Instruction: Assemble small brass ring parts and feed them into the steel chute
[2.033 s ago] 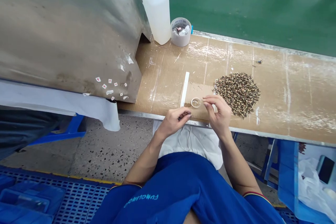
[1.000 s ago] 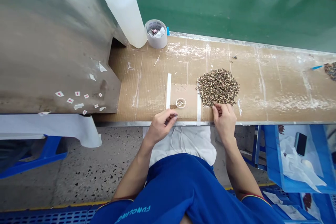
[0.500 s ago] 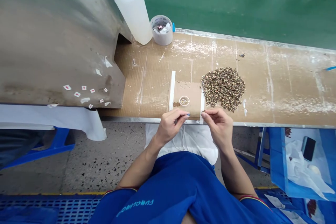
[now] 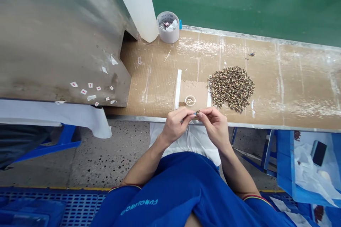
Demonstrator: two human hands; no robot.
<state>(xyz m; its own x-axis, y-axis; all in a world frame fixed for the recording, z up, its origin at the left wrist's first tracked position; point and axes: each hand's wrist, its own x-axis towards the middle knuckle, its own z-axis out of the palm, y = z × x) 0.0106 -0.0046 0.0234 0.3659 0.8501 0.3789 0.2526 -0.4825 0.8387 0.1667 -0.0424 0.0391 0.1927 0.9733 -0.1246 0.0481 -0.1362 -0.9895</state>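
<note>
My left hand (image 4: pixel 176 124) is closed in a pinch on a tiny blue piece (image 4: pixel 195 113). Fingertip to fingertip with it, my right hand (image 4: pixel 215 124) pinches a small dark and brass-coloured piece (image 4: pixel 198 111). The two pieces meet or nearly meet between the hands; their exact kind is too small to make out. Just beyond the fingers, a small round clear dish (image 4: pixel 190 100) sits on a cardboard pad (image 4: pixel 198 88), with something thin and pale inside. A heap of small dark and brass-coloured pieces (image 4: pixel 231 87) lies to the right of the pad.
A white bottle with a blue cap (image 4: pixel 141 10) and a round tub of scraps (image 4: pixel 169 35) stand at the back left. A metal housing (image 4: pixel 66 42) borders the cardboard-covered bench (image 4: pixel 293 85) on the left. At lower right is a blue bin (image 4: pixel 285 163) holding a dark rectangular object.
My right hand has moved left, bringing its small piece up to the blue one in my left hand. The camera view has shifted slightly.
</note>
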